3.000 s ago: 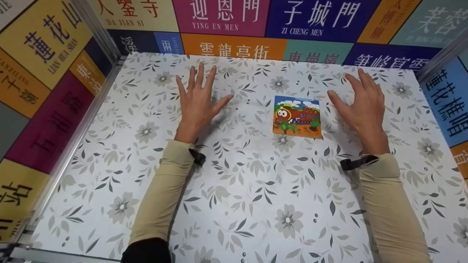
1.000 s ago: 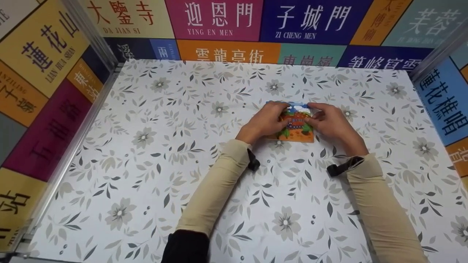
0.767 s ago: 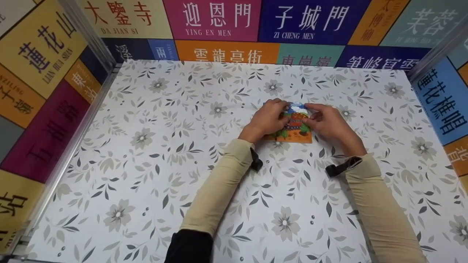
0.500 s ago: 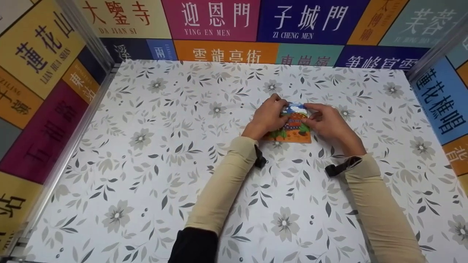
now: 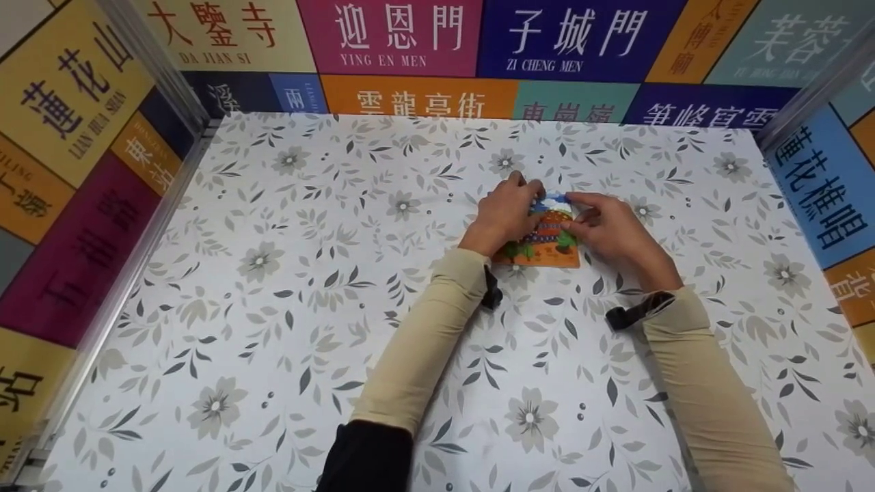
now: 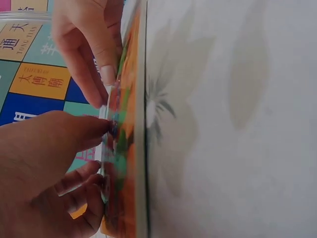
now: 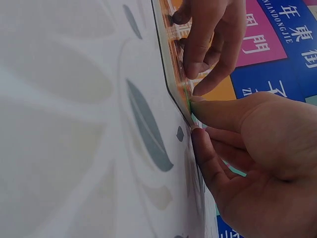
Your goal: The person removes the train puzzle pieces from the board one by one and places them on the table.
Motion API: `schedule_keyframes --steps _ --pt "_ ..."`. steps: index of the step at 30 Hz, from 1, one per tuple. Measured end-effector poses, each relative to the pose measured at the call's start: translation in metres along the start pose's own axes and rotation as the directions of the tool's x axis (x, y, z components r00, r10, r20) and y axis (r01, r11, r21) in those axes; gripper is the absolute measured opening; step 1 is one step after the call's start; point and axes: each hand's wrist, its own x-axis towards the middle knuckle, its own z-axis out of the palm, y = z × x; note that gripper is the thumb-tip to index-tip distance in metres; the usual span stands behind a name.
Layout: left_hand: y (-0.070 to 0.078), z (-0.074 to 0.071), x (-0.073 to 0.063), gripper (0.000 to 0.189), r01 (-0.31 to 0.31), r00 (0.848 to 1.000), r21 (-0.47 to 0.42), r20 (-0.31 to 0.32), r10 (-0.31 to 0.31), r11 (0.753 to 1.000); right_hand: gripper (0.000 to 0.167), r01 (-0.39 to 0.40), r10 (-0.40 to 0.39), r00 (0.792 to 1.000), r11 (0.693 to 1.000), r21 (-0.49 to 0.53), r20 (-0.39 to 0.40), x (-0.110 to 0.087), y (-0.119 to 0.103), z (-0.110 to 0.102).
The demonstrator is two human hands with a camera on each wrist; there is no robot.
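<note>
A thin square picture board (image 5: pixel 547 257), printed with a cartoon train, lies on the flower-patterned tabletop. My left hand (image 5: pixel 504 213) covers its left part, the thumb on the printed face and the curled fingers by the upper edge. At the opposite side my right hand (image 5: pixel 615 227) pinches the right edge between thumb and forefinger. In the left wrist view the left thumb (image 6: pixel 101 126) bends down onto the glossy face. The right wrist view has the right thumb (image 7: pixel 213 110) on top of the board's corner, forefinger at its rim. The train's front is hidden under the left hand.
The tabletop (image 5: pixel 383 328) has a white covering with grey leaves and flowers. Behind it stands a back wall of coloured panels (image 5: pixel 403 41) with large lettering. A metal frame strip (image 5: pixel 116 273) runs along the left side.
Both hands have come in from either side of the board and taken hold of it. Over the last second the left hand has shifted slightly up and right; the right hand has hardly moved.
</note>
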Motion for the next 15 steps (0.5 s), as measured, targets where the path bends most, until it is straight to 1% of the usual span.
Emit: schedule_keyframes --steps 5,9,15 --pt "0.003 -0.004 0.002 0.040 0.014 1.000 0.020 0.021 -0.014 1.000 0.062 0.023 -0.023 1.000 1.000 0.005 0.001 -0.001 0.000 0.001" --pt "0.005 -0.007 0.004 0.039 0.011 0.999 0.010 0.033 -0.012 1.000 0.061 0.046 -0.046 0.999 0.999 0.003 -0.007 -0.001 0.001 0.001" --pt "0.000 -0.013 0.013 0.038 -0.002 0.994 -0.055 0.112 0.008 0.998 0.062 0.038 -0.038 0.999 0.999 0.000 -0.015 -0.001 0.000 0.000"
